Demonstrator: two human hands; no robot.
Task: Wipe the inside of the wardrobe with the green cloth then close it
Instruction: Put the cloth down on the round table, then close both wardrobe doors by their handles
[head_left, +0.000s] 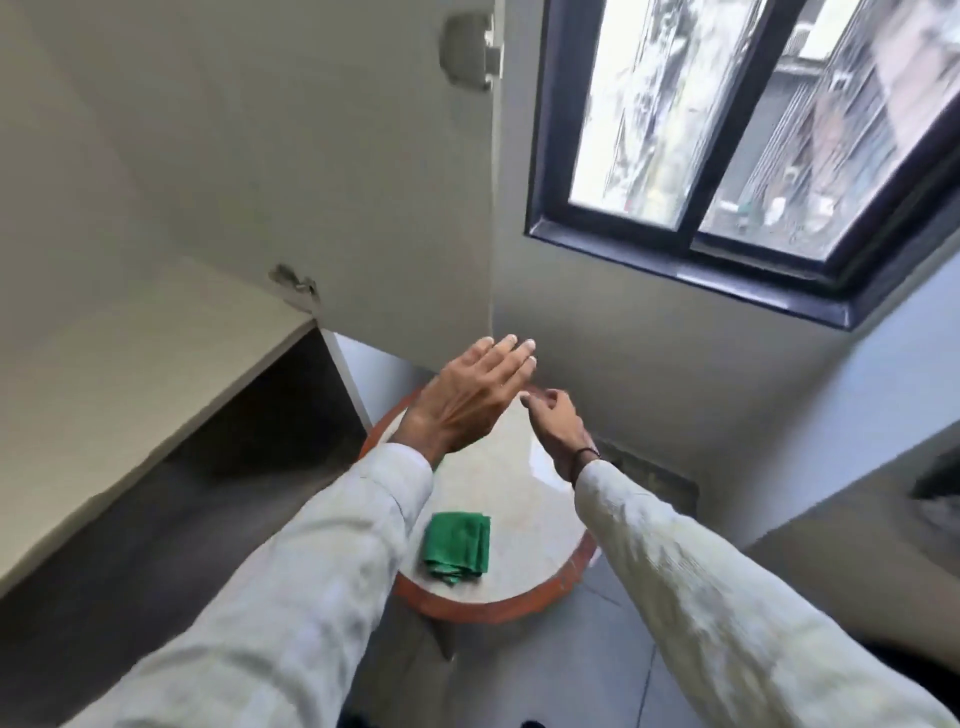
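A folded green cloth (457, 546) lies on the near part of a small round table (519, 605) with a pale marble top and a reddish wooden rim. My left hand (475, 397) is stretched out flat above the table's far side, fingers together, holding nothing. My right hand (556, 423) hovers just right of it, fingers loosely curled, also holding nothing. Both hands are well beyond the cloth. The wardrobe stands open on the left, with a beige shelf (119, 374) and its open door (311, 156) carrying two hinges.
A dark-framed sliding window (727, 223) fills the upper right wall. A grey ledge (857, 551) juts in from the right. Below the shelf the wardrobe compartment (182, 519) is dark. Grey floor tiles show under the table.
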